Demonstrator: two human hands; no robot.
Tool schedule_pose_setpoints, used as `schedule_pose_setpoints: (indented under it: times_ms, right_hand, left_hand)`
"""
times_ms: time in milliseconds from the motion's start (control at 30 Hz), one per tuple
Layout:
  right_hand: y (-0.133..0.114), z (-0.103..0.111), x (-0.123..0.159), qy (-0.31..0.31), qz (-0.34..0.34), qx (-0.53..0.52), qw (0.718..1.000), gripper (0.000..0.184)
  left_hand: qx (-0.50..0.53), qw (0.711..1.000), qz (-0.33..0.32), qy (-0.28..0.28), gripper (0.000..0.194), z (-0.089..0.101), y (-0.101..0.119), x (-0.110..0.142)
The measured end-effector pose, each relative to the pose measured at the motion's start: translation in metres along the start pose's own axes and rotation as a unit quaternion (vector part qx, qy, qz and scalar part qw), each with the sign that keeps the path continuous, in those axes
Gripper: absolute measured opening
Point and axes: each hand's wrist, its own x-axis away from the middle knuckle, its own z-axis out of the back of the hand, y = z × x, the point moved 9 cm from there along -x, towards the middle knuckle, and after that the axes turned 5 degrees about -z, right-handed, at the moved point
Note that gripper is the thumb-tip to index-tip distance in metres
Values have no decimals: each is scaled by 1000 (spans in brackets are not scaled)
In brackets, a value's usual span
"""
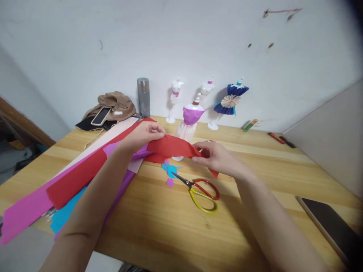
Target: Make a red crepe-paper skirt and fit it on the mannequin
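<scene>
A strip of red crepe paper (178,145) stretches between my two hands above the table. My left hand (147,133) pinches its left end, over a pile of long paper sheets. The right end is pinched by my right hand (211,154), and a red tail hangs below that hand. Just behind the strip stands a small white mannequin (189,121) in a purple top and pale skirt; the strip hides part of it. Scissors (195,184) with one red and one yellow handle lie partly spread in front, their tip by blue paper scraps (170,170).
Pink, red, blue and purple sheets (31,211) cover the table's left. At the back are a brown cloth with a phone (101,116), a grey flask (143,98), and several mannequins, one in blue (231,100). A glue stick (250,125) and a dark tablet (329,223) lie right.
</scene>
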Motion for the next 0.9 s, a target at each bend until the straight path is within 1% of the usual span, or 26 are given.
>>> schedule_pose_setpoints:
  times_ms: [100, 167, 267, 333, 433, 567, 767, 833, 900]
  right_hand:
    - [7, -5, -2, -4, -27, 22, 999, 16]
    - [14, 1, -2, 13, -47, 7, 999, 14]
    - [27, 9, 0, 18, -74, -59, 995, 19]
    - [35, 13, -1, 13, -83, -110, 990, 17]
    - [46, 23, -2, 27, -91, -155, 983, 23]
    - [51, 37, 0, 52, -89, -169, 980, 32]
    - [45, 51, 7, 73, -62, -190, 977, 32]
    - [46, 57, 8, 98, -53, -200, 973, 31]
    - [49, 64, 8, 138, -47, -215, 966, 31]
  left_hand:
    - [-34, 999, -10, -7, 23, -2, 10, 3]
    - [-77, 997, -15, 6, 21, 2, 14, 4]
    - [-131, 991, -10, 26, 18, 12, 15, 4]
    - [-159, 987, -7, 33, 18, 17, 13, 3]
    - [-163, 986, -5, 33, 19, 21, 7, 1]
    - [-168, 986, -6, 14, 21, 21, 3, 0]
    - [-257, 966, -34, -21, 23, 19, 16, 4]
    - [-257, 965, -42, -27, 22, 18, 18, 3]
    - [-233, 971, -46, -29, 22, 19, 17, -2]
